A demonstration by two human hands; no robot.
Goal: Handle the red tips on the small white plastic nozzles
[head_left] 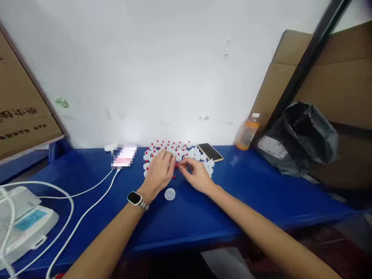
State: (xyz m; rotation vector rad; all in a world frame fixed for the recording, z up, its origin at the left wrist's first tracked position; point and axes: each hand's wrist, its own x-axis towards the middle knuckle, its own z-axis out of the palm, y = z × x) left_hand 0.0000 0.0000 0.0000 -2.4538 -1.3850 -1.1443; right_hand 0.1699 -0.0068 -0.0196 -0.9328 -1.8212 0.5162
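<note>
the white caps with red tips (177,151) crowd the blue table (261,193) by the wall, and our left hand (158,174), fingers together, and pinching right hand (196,174) could scatter them.

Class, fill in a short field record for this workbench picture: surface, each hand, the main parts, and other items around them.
surface: blue table against a white wall
left hand: wears a smartwatch, rests over the white caps with red tips
right hand: fingertips pinched at a small red piece, next to the left hand
loose part: one white cap lying apart, nearer the person
behind caps: smartphone, orange bottle
right side: black plastic bag, cardboard
left side: white cables, white device
</note>
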